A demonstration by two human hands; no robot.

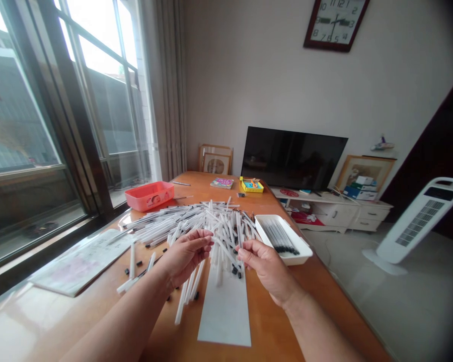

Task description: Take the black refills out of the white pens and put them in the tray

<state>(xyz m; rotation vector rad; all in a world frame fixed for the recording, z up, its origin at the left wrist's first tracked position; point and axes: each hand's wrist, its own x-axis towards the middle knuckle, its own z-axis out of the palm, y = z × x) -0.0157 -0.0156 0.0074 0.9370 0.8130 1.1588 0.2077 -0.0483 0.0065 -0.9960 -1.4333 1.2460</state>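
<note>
My left hand is closed in a pinch at the near side of a loose pile of translucent white plastic tubes. A slanting plastic tube runs from its fingertips toward my right hand, whose thumb and fingers are also pinched together at the far end. Small black caps lie just below the right fingertips. Under the tubes and between my hands is a pale rectangular sheet. Beside my right hand, a white tray holds a row of thin, black-ended rods.
A pink plastic basket stands at the table's left edge, near a pale flat pad. Farther back are a colourful booklet and a yellow box. The wooden table's right edge runs beside the tray.
</note>
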